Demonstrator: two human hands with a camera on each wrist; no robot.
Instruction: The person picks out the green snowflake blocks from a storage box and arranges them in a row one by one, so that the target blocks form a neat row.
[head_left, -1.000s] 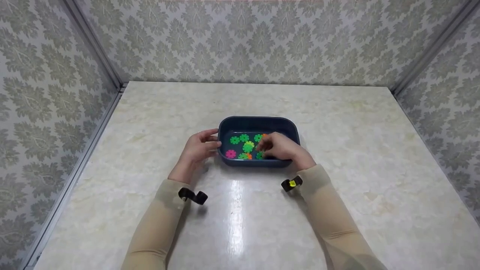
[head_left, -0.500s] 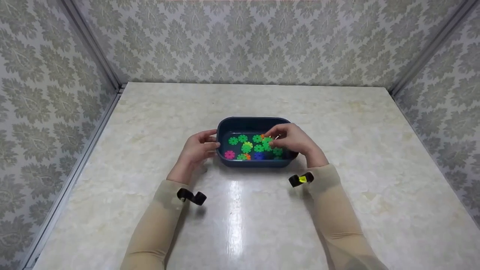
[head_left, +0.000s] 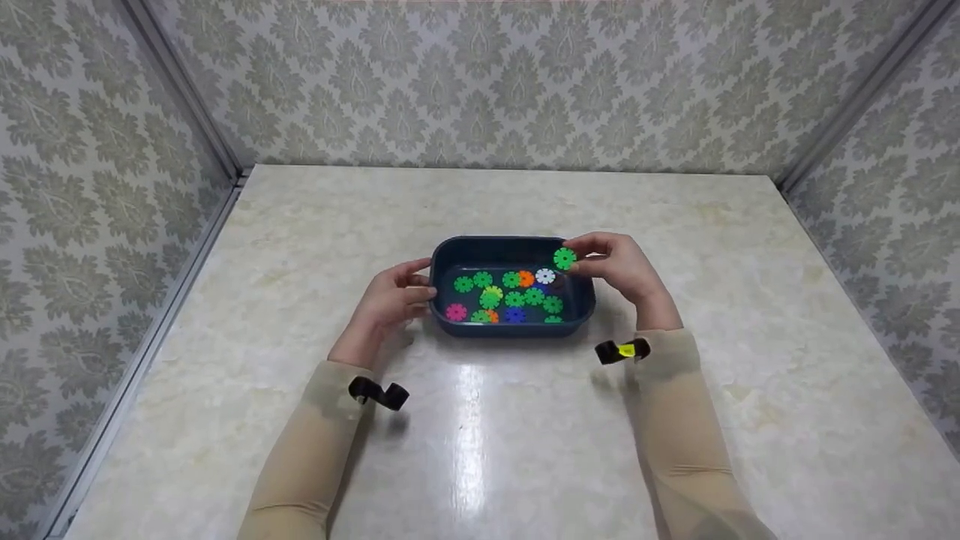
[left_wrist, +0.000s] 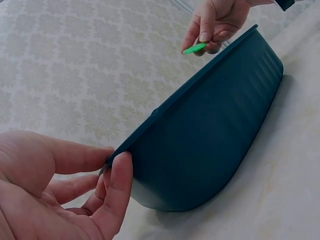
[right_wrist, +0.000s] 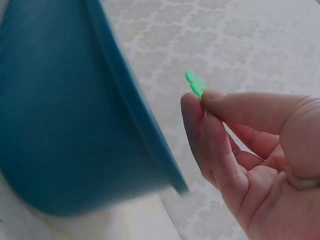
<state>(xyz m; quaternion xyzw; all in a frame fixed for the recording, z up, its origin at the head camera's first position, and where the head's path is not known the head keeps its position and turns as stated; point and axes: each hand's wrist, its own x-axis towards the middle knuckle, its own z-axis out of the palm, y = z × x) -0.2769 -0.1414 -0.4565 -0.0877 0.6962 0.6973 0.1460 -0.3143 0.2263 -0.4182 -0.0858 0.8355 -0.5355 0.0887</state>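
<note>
Open room is left on the counter [head_left: 750, 300] between the tub [head_left: 514, 330] and the far and right edges. The tub, likely light and stiff, is pinched by the left hand [head_left: 386, 300] on its left-edge side. By the right hand [head_left: 626, 266], near the tub's right-edge side, a green disc [head_left: 559, 257] is pinched; presumably light and slippery, it is best gripped by its notched rim.
</note>
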